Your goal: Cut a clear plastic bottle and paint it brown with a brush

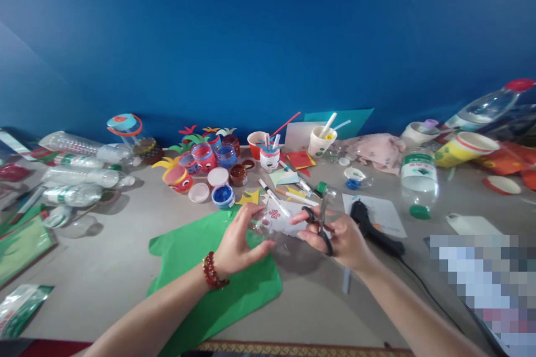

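Observation:
My left hand, with a red bead bracelet on its wrist, curls its fingers round a clear plastic bottle piece with a white label bearing a red mark. My right hand grips black-handled scissors, blades pointing up beside the bottle piece. Both hands hover above a green paper sheet on the grey table.
Small paint jars and painted cup figures stand behind the hands. Empty plastic bottles lie at left. A black glue gun rests on white paper at right, with paper cups and a large bottle beyond.

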`<state>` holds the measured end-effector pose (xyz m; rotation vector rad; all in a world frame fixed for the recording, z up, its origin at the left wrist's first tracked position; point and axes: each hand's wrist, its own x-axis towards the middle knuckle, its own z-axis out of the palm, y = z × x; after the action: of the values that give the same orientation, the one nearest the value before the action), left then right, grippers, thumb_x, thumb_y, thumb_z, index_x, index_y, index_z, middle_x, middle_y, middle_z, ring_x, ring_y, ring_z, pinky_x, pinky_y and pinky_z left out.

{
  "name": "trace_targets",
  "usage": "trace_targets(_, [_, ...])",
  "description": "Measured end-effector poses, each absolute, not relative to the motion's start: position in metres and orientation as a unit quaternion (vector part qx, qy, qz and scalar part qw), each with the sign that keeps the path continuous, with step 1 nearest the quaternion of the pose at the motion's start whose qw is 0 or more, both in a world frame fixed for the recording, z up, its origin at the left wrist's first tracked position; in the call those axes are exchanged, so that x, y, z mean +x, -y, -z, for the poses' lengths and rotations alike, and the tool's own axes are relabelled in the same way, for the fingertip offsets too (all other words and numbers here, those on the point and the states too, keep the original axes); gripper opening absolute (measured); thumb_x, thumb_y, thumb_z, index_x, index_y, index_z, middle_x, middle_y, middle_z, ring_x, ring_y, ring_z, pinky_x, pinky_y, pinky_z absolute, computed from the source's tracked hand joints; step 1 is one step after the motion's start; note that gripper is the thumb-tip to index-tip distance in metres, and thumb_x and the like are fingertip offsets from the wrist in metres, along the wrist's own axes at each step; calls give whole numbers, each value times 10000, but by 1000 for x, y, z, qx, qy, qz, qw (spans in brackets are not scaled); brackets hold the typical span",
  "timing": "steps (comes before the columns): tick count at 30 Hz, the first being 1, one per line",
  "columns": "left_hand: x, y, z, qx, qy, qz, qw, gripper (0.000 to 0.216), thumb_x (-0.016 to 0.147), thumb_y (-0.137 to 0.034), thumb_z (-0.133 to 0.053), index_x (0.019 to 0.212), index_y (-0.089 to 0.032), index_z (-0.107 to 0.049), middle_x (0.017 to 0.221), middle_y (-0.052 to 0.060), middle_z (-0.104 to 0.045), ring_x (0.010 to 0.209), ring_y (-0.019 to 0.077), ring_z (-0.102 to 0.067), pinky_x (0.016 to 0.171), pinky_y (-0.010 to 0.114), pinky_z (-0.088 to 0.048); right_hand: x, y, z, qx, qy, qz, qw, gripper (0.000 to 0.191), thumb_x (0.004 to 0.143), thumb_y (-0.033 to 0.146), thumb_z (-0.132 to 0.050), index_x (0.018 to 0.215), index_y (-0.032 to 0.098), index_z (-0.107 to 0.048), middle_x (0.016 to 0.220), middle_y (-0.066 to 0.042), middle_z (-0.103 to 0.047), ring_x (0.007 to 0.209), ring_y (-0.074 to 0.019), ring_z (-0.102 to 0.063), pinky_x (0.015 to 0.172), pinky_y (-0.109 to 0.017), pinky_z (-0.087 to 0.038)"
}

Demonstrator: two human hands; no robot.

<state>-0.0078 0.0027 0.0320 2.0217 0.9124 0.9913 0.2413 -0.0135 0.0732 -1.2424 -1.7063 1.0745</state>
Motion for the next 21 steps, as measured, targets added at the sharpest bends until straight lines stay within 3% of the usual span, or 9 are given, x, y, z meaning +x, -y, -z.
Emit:
trace_targets(4, [-4,1,-34,805,-366,-338,323,591,828,-384,-706,1328,-224,-434,1239,130,-554,1106,272,-579,858,391,-564,231,18,-74,-483,660,-463,342,274,813,320,-702,1043,176,-670,563,74,-416,537,-110,-414,597,-253,-434])
trace_targets(11, [0,5,-35,826,-356,-314,304,628,796,-383,-725,1331,-221,-439,1201,122,-567,1075,258,-602,811,364,-585,223,22,-65,-484,673,-458,321,128,789,262,-702,871,186,-639,702,9,-618,605,-122,-513,590,-229,-425])
trace_targets(21, [1,6,-36,818,-339,-320,338,598,794,-436,-732,1290,-217,-481,1205,117,-592,1112,262,-599,839,357,-570,223,21,-66,-442,651,-510,346,151,784,268,-725,828,185,-607,766,-3,-641,639,-129,-566,606,-228,-451])
